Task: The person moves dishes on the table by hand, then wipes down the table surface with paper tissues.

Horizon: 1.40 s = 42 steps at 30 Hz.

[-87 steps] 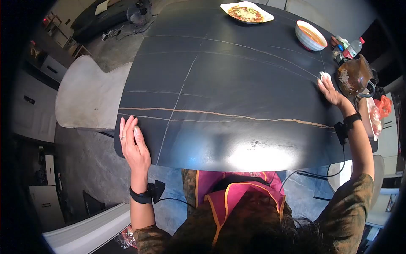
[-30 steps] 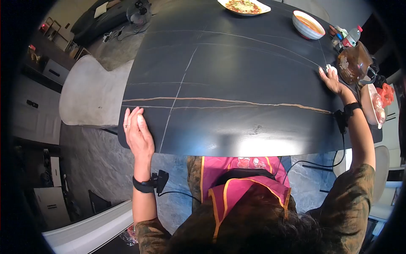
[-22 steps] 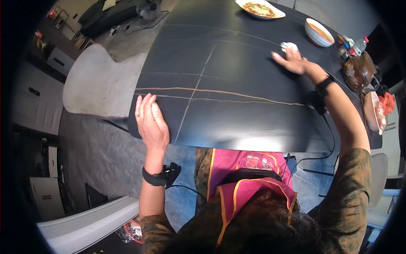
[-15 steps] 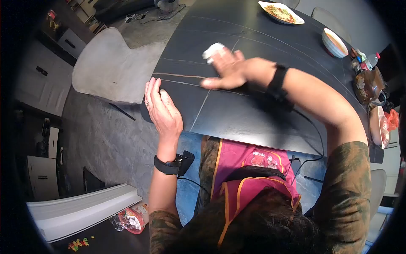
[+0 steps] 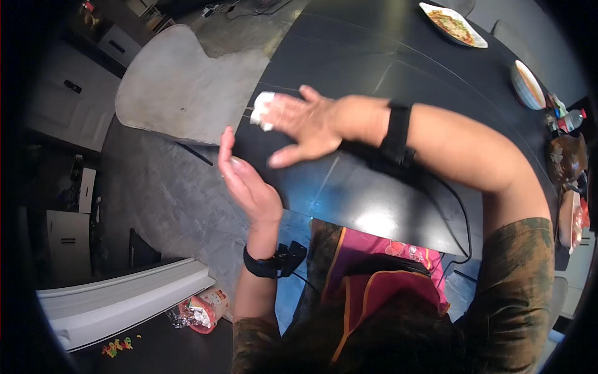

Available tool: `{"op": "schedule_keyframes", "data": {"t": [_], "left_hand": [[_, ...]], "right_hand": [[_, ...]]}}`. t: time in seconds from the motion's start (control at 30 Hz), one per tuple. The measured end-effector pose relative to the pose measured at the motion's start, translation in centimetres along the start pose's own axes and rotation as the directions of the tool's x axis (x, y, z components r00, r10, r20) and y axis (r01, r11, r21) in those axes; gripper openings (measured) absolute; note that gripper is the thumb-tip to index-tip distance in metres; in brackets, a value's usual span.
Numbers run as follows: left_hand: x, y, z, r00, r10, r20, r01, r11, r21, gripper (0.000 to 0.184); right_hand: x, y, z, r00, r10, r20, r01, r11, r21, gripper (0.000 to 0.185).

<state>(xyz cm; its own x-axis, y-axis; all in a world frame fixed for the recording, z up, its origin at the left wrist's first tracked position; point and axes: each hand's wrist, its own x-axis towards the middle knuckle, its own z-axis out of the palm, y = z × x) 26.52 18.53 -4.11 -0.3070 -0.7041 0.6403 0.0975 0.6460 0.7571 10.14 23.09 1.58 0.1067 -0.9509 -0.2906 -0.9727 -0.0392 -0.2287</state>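
Note:
My right hand (image 5: 308,124) is flat over the black table (image 5: 374,187), slightly blurred, its thumb spread out. Under and beyond its fingertips is a white tissue (image 5: 263,111), pressed against the tabletop near the left edge. My left hand (image 5: 252,190) is at the table's left corner, palm turned inward and slightly cupped, with the fingers stretched out. Nothing shows in it. A black strap with a small device (image 5: 277,258) is on my left wrist, and another black band (image 5: 397,131) is on the right.
A grey chair (image 5: 187,87) stands against the table's left side. Along the far right are a plate of food (image 5: 453,26), a bowl (image 5: 527,85), a plastic bottle (image 5: 572,119) and a brown translucent container (image 5: 567,159). A black cable (image 5: 464,218) runs from my right wrist.
My right hand has swept left and toward me with the tissue, ending close to the table's left edge. My left hand has turned more edge-on. The camera view has shifted.

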Motion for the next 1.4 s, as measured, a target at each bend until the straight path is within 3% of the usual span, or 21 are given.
{"op": "schedule_keyframes", "data": {"t": [0.07,0.23,0.33,0.5,0.7,0.9,1.03,1.1,1.23,1.4], "left_hand": [[0.0,-0.2,0.0,0.996,0.091,0.026,-0.092,0.994,0.064,0.041],[0.2,-0.4,-0.1,0.995,0.083,0.063,-0.089,0.99,0.105,0.04],[0.1,-0.3,-0.1,0.994,0.081,0.07,-0.09,0.988,0.128,0.04],[0.0,-0.4,0.1,0.993,0.099,0.058,-0.106,0.985,0.137,0.039],[-0.3,-0.5,0.1,0.987,0.159,0.031,-0.161,0.979,0.126,0.04],[-0.2,-0.2,0.1,0.991,0.1,0.091,-0.111,0.986,0.126,0.04],[-0.2,0.2,0.1,0.989,0.035,0.144,-0.062,0.98,0.189,0.039],[0.0,0.5,0.0,0.986,0.017,0.166,-0.053,0.975,0.214,0.039],[0.0,0.4,-0.1,0.98,0.019,0.198,-0.069,0.967,0.246,0.038],[0.3,0.6,0.0,0.973,-0.018,0.23,-0.053,0.953,0.298,0.038]], "right_hand": [[1.1,3.7,-0.9,0.99,0.138,-0.023,-0.139,0.99,-0.032,0.094],[2.4,12.6,-3.0,0.862,0.504,-0.06,-0.503,0.864,0.038,0.103],[3.1,11.8,-2.1,0.778,0.615,-0.131,-0.618,0.786,0.022,0.111],[-2.0,5.1,-0.6,0.913,0.407,-0.032,-0.407,0.904,-0.133,0.104],[-12.3,-2.7,4.6,0.996,-0.043,-0.08,0.033,0.991,-0.133,0.106],[-15.6,-4.4,5.3,0.997,-0.082,-0.003,0.081,0.985,-0.155,0.104],[-11.0,0.5,2.9,0.995,0.061,-0.084,-0.075,0.981,-0.177,0.099],[-7.8,3.6,0.6,0.981,0.192,-0.018,-0.193,0.975,-0.112,0.097],[-1.7,11.1,-2.7,0.88,0.474,0.028,-0.471,0.879,-0.075,0.099],[2.6,18.4,-4.7,0.748,0.661,-0.055,-0.66,0.75,0.041,0.105]]}}
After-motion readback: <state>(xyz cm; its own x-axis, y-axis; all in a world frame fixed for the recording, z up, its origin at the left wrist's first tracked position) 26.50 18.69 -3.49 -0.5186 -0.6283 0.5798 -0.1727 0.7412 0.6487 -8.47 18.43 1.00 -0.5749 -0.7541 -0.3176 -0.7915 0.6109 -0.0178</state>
